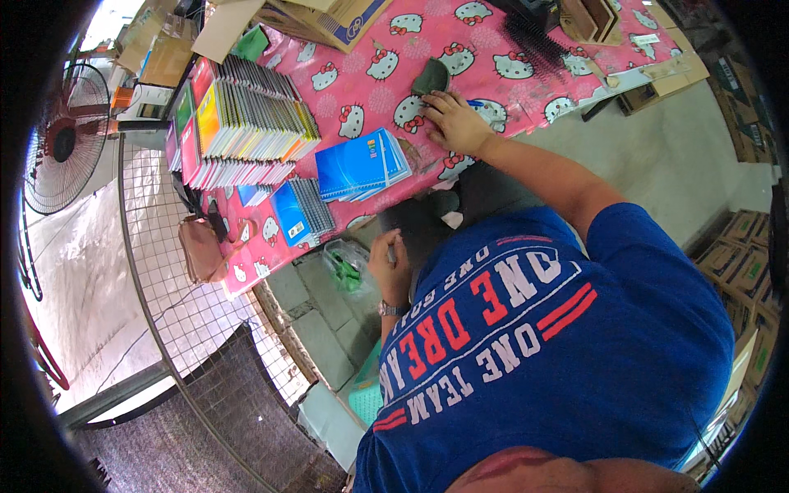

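My right hand (458, 123) lies on the pink table cover, fingers stretched out. Its fingertips are at a dark green piece (431, 77) that looks like cloth, and a blue pen-like thing (475, 103) shows beside the knuckles. My left hand (389, 261), with a watch at the wrist, hangs by my lap below the table edge; its fingers are loosely bent and partly hidden, with nothing seen in them. Between the hands, near the table's edge, is a small stack of blue spiral notebooks (353, 168). More blue spiral notebooks (300, 214) lie left of it.
Tall rows of spiral notebooks (251, 123) fill the table's left part. Cardboard boxes (329, 23) and black mesh (530, 41) stand at the back. Left are a brown bag (200, 251), a wire grid (156, 222) and a fan (66, 140). A plastic bag (349, 269) is below.
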`<control>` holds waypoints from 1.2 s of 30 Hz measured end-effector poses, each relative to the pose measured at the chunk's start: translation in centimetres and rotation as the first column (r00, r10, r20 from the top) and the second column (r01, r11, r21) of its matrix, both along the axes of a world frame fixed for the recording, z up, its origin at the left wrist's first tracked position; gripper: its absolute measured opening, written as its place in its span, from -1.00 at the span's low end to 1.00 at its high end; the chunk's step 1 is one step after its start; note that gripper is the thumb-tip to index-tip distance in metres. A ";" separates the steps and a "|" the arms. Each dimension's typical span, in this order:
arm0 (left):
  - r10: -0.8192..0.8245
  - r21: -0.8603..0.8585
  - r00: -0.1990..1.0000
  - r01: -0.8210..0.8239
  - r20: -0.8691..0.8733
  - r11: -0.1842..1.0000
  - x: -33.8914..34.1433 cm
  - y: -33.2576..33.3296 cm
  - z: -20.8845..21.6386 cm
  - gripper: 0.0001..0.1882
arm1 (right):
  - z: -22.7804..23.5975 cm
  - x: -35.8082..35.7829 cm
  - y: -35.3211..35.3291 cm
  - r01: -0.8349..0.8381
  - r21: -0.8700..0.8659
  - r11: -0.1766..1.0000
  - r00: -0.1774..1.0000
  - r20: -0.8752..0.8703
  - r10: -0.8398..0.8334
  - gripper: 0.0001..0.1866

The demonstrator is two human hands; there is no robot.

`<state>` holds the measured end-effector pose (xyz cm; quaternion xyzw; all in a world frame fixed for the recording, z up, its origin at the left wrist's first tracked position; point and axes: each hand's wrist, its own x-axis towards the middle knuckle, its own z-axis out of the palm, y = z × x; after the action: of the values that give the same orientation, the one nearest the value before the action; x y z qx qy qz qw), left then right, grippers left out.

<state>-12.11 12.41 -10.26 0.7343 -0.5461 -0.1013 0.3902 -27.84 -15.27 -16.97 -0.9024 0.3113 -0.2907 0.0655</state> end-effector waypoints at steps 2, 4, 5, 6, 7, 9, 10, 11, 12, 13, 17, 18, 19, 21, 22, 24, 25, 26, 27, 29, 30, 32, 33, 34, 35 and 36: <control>0.004 -0.001 1.000 -0.004 -0.006 1.000 -0.1 0.6 -0.2 -0.90 | 0.2 0.0 0.3 -0.002 0.007 1.000 1.000 -0.009 0.002 -0.50; 0.009 -0.005 1.000 -0.009 -0.012 1.000 -0.1 1.0 -0.4 -0.91 | 0.5 -0.1 0.3 -0.021 0.031 0.999 1.000 -0.009 0.021 -0.51; 0.026 0.022 1.000 -0.026 -0.012 0.999 0.0 1.1 -0.5 -0.91 | 0.5 -0.1 0.3 -0.017 0.019 1.000 1.000 -0.005 0.017 -0.51; 0.043 0.048 0.999 -0.043 -0.012 0.998 0.1 1.2 -0.5 -0.91 | 0.4 -0.2 0.3 -0.015 0.023 1.000 1.000 0.001 0.015 -0.51; 0.039 0.037 0.999 -0.039 -0.009 0.999 0.1 1.2 -0.6 -0.91 | 0.4 -0.2 0.3 -0.013 0.026 1.000 1.000 0.006 0.013 -0.51; 0.048 0.057 0.997 -0.045 -0.066 0.997 0.2 1.1 -0.9 -0.90 | 0.4 -0.2 0.4 -0.006 0.014 1.000 1.000 0.009 0.006 -0.52; 0.044 0.044 0.997 -0.041 -0.063 0.998 0.2 1.0 -1.0 -0.90 | 0.4 -0.3 0.4 -0.002 0.013 1.000 1.000 0.013 0.002 -0.52; 0.001 0.021 0.999 0.000 -0.046 1.000 0.2 1.0 -1.0 -0.90 | 0.5 -0.3 0.4 -0.001 0.013 1.000 1.000 0.017 0.000 -0.52; -0.041 -0.001 0.999 0.041 -0.026 0.999 0.2 0.7 -1.0 -0.89 | 0.6 -0.3 0.5 -0.007 0.019 1.000 1.000 0.025 0.006 -0.54; -0.041 -0.011 0.999 0.041 -0.022 0.999 0.2 0.4 -1.0 -0.89 | 0.7 -0.1 0.3 -0.006 0.008 1.000 1.000 0.029 0.006 -0.54; -0.049 0.034 0.994 0.052 -0.100 0.998 -0.5 0.3 -1.0 -0.89 | 0.5 0.0 0.5 -0.009 0.036 0.999 1.000 0.016 0.008 -0.54; -0.077 0.022 0.994 0.079 -0.073 0.997 -0.5 0.4 -1.2 -0.89 | 0.5 0.1 0.6 -0.013 0.051 0.999 1.000 0.005 0.013 -0.54; -0.059 0.033 0.995 0.062 -0.076 0.998 -0.4 0.4 -1.5 -0.89 | 0.5 0.3 0.3 -0.031 0.062 0.998 1.000 0.002 0.030 -0.54; -0.058 0.067 0.992 0.066 -0.116 0.996 -0.6 0.7 -2.1 -0.89 | -0.2 0.3 0.0 -0.016 0.032 0.999 1.000 -0.006 0.016 -0.55; -0.033 0.091 0.992 0.045 -0.125 0.995 -0.6 0.9 -2.5 -0.89 | -0.5 0.2 -0.1 -0.038 0.057 0.998 0.999 -0.014 0.038 -0.55; -0.056 0.014 0.991 0.058 -0.121 0.998 -0.3 1.2 -3.3 -0.88 | -0.3 0.0 -0.3 -0.040 0.041 0.998 0.998 -0.056 0.042 -0.56; -0.033 0.037 0.991 0.038 -0.130 0.999 -0.2 1.7 -3.6 -0.88 | -0.3 0.1 0.0 -0.059 0.064 0.996 0.996 -0.063 0.064 -0.56; -0.026 0.049 0.992 0.032 -0.123 0.998 0.0 1.8 -4.0 -0.89 | -0.2 0.0 -0.1 -0.037 0.021 0.999 0.998 -0.056 0.038 -0.55; -0.022 0.061 0.993 0.029 -0.116 0.998 0.1 2.0 -4.4 -0.89 | -0.1 0.0 -0.1 -0.012 -0.023 1.000 0.999 -0.048 0.011 -0.55; -0.001 0.049 0.984 0.010 -0.178 0.999 0.3 2.3 -5.1 -0.89 | -0.1 0.1 0.1 -0.027 -0.014 1.000 0.999 -0.046 0.026 -0.54; 0.015 0.090 0.979 0.004 -0.203 0.996 0.4 2.4 -5.4 -0.89 | 0.0 0.1 0.1 -0.024 -0.016 1.000 0.999 -0.047 0.023 -0.55; 0.040 0.135 0.973 -0.009 -0.229 0.991 0.7 2.3 -6.0 -0.89 | 0.1 0.1 0.1 -0.014 0.016 1.000 0.999 -0.037 0.015 -0.56; 0.035 0.124 0.971 -0.005 -0.236 0.992 0.8 2.3 -6.4 -0.89 | 0.2 0.2 0.2 -0.023 0.020 1.000 0.999 -0.038 0.024 -0.56; 0.029 0.114 0.969 -0.001 -0.244 0.993 0.9 2.2 -6.7 -0.88 | 0.3 0.3 0.3 -0.024 0.015 1.000 0.999 -0.047 0.025 -0.56; 0.030 0.118 0.969 -0.001 -0.244 0.993 1.0 1.9 -6.7 -0.88 | 0.2 0.3 0.3 -0.017 0.009 1.000 0.998 -0.056 0.017 -0.56; 0.026 0.153 0.972 0.010 -0.235 0.988 1.1 1.5 -6.6 -0.88 | 0.1 0.3 0.2 -0.016 0.014 1.000 0.998 -0.057 0.017 -0.56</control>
<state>-11.06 13.96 -16.89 0.7471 -0.4833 -0.2281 0.3952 -27.53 -15.05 -16.87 -0.9124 0.3076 -0.2622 0.0651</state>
